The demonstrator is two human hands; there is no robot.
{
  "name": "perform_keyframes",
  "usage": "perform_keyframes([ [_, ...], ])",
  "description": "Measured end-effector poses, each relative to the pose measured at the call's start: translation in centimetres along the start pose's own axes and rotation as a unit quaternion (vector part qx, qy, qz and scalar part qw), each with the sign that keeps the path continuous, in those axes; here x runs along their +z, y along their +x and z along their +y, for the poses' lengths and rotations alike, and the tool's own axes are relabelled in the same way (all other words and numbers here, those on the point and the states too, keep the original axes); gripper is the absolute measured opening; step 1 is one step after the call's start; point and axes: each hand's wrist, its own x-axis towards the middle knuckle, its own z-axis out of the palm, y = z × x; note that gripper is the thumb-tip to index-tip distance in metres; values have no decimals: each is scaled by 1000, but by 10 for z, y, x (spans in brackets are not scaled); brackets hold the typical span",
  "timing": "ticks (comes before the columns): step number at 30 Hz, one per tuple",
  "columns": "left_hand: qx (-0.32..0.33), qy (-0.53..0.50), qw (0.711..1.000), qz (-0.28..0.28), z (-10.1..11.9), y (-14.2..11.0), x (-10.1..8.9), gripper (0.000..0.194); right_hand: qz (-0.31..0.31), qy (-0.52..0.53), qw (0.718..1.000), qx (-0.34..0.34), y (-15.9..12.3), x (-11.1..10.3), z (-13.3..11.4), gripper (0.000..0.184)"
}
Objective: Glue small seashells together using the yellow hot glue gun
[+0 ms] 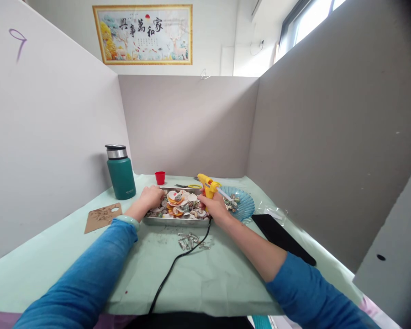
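A metal tray full of seashells sits in the middle of the pale green table. My left hand rests at the tray's left end, fingers curled down among the shells; what it holds is hidden. My right hand grips a yellow hot glue gun at the tray's right end, nozzle pointing left over the shells. Its black cord runs toward me across the table.
A blue glass dish with shells stands right of the tray. Scissors and a red cup lie behind it. A green flask, brown card, black slab and small clips are nearby. Partition walls surround the table.
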Motion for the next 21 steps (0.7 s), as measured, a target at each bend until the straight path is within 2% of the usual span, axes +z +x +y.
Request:
perform_keyframes([
  [7, -12, 3, 999, 38, -5, 2, 3, 19, -1, 1, 1000, -3, 1, 0, 2, 28],
  [12, 11, 9, 1000, 6, 0, 5, 2, 27, -6, -3, 1000, -2, 2, -1, 3, 29],
  [15, 47, -82, 995, -15, 0, 6, -2, 34, -7, 0, 1000, -1, 1, -1, 2, 29],
  [18, 95, -249, 963, -23, -5, 7, -6, 41, -6, 2, 1000, -4, 1, 0, 2, 29],
  [19, 96, -275, 957, -15, -7, 7, -7, 41, -6, 3, 1000, -6, 1, 0, 2, 28],
  [21, 65, -250, 966, 5, -10, 7, -7, 35, -8, 1, 1000, -7, 1, -1, 2, 28],
])
